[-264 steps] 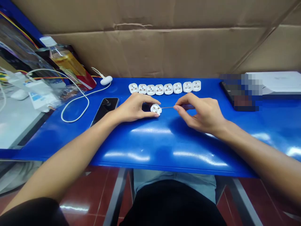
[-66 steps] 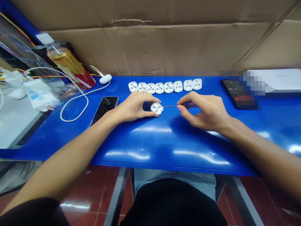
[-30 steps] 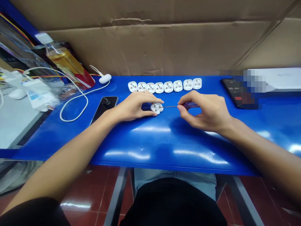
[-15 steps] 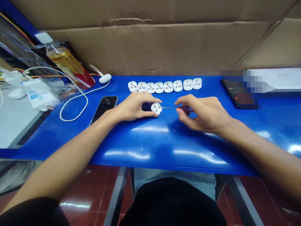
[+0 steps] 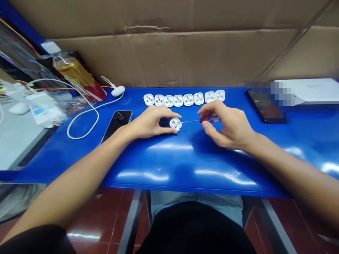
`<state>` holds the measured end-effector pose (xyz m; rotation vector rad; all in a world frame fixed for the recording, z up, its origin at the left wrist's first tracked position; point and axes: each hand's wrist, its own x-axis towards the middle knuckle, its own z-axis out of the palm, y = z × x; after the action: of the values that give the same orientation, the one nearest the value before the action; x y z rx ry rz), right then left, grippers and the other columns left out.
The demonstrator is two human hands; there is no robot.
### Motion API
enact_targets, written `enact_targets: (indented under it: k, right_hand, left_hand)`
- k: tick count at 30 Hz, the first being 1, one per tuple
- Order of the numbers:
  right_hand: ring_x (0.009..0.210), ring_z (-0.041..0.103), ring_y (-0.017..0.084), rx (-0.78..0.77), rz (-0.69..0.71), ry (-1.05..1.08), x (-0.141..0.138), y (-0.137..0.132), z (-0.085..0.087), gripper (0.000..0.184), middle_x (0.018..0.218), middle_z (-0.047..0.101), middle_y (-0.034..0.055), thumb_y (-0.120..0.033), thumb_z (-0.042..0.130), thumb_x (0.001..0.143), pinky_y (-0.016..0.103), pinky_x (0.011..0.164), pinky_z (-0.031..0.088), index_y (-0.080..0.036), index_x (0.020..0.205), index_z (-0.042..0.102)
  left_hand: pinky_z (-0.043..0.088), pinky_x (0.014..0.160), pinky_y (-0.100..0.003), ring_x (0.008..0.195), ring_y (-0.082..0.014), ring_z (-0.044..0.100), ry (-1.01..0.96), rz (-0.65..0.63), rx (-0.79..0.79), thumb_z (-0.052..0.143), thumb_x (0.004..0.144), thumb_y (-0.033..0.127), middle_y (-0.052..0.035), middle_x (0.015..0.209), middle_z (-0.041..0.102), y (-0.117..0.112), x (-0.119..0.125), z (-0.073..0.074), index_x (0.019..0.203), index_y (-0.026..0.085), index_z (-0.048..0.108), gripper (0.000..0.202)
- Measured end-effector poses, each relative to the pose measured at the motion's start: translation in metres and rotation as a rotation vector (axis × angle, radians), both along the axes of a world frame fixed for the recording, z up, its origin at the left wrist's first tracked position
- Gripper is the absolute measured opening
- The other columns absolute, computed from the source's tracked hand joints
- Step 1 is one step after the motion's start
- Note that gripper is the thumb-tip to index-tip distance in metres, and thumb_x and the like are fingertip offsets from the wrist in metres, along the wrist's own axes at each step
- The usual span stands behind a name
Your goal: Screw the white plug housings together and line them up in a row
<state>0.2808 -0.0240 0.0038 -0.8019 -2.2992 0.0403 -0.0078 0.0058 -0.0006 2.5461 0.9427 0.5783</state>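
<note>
Between the thumb and fingers of my left hand (image 5: 153, 121) is a small white plug housing (image 5: 175, 124), open side up, with brass-coloured metal parts inside. My right hand (image 5: 229, 125) grips a screwdriver (image 5: 212, 119) by its clear and red handle. Its thin shaft points left, and the tip reaches the right side of the housing, at a metal terminal. Whether the tip sits in a screw is too small to tell. Behind my hands, several similar white plug housings (image 5: 188, 100) stand in a row on the blue table (image 5: 169, 165).
A dark phone (image 5: 116, 121) lies beside my left forearm. Farther left are a white cable (image 5: 98, 116), a drink bottle (image 5: 76, 72) and bagged white parts (image 5: 39, 106). At right lie a black device (image 5: 262, 106) and a white box (image 5: 315, 91). Cardboard (image 5: 169, 56) lines the back.
The view has shifted slightly. My right hand has turned a little on the screwdriver, so more of the handle shows. My left hand still holds the housing in the same place.
</note>
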Motion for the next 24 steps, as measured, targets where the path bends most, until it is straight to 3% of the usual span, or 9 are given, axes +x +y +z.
enact_targets:
  k: [4,8,12,16,20,24]
  right_hand:
    - [0.058,0.070,0.019,0.018,-0.080,0.015,-0.0006,0.0007,-0.0003,0.014,0.079,0.076,0.0015,-0.023,0.058,0.099,0.029,0.055,0.050,-0.022,0.112,0.062]
    - [0.073,0.076,0.021,-0.017,-0.015,0.018,-0.0001,0.0012,-0.0007,0.022,0.092,0.079,0.0050,-0.022,0.060,0.095,0.030,0.064,0.055,-0.022,0.117,0.060]
    - [0.053,0.065,0.018,0.036,-0.104,-0.017,0.0015,0.0017,-0.0006,0.012,0.072,0.073,-0.0010,-0.028,0.058,0.101,0.029,0.053,0.046,-0.022,0.111,0.061]
    - [0.074,0.075,0.021,-0.038,-0.022,0.000,0.0042,0.0036,-0.0020,0.024,0.092,0.079,0.0043,-0.023,0.059,0.098,0.030,0.064,0.053,-0.022,0.122,0.057]
    - [0.055,0.067,0.018,-0.041,-0.092,-0.023,0.0070,0.0065,-0.0040,0.017,0.077,0.075,-0.0004,-0.030,0.058,0.102,0.028,0.054,0.046,-0.024,0.118,0.059]
    - [0.080,0.078,0.021,-0.069,-0.038,0.011,0.0092,0.0084,-0.0042,0.024,0.102,0.080,0.0067,-0.027,0.060,0.099,0.029,0.064,0.053,-0.023,0.122,0.058]
  left_hand:
    - [0.055,0.093,-0.034,0.097,-0.0233,0.074,-0.005,-0.017,-0.003,0.083,0.091,0.046,-0.0080,0.111,0.081,-0.0005,0.0007,0.0010,0.131,0.021,0.077,0.048]
    - [0.054,0.091,-0.033,0.097,-0.0229,0.074,-0.008,-0.026,-0.001,0.083,0.091,0.045,-0.0090,0.110,0.081,-0.0013,0.0015,0.0009,0.132,0.018,0.077,0.049]
    - [0.055,0.089,-0.034,0.095,-0.0224,0.073,-0.038,-0.025,0.009,0.083,0.090,0.045,-0.0080,0.108,0.081,-0.0023,0.0023,-0.0004,0.129,0.021,0.078,0.046]
    - [0.055,0.087,-0.034,0.092,-0.0220,0.073,-0.036,0.004,0.019,0.083,0.090,0.049,-0.0067,0.105,0.081,-0.0028,0.0032,-0.0013,0.125,0.022,0.079,0.045]
    - [0.055,0.089,-0.033,0.094,-0.0219,0.073,-0.031,0.022,0.029,0.084,0.089,0.048,-0.0070,0.107,0.081,-0.0031,0.0039,-0.0019,0.127,0.021,0.079,0.046]
    - [0.056,0.091,-0.033,0.096,-0.0226,0.073,-0.014,0.037,0.022,0.083,0.090,0.047,-0.0079,0.109,0.081,-0.0038,0.0053,-0.0013,0.128,0.020,0.078,0.047]
